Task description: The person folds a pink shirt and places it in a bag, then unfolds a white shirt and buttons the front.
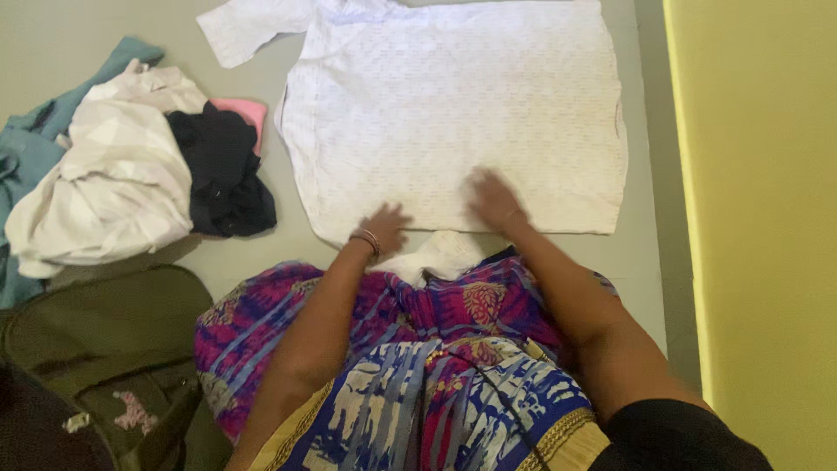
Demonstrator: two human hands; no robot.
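At the white shirt's (453, 113) near hem, both hands (384, 228) lie flat.

both hands (494, 201) are motion-blurred, and the white shirt's (453, 113) collar runs off the top edge.

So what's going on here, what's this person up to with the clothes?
A person sits on the floor with a white shirt spread flat in front of them. Both the left hand and the right hand press flat on its lower edge. A pile of clothes lies to the left, beside an olive backpack.
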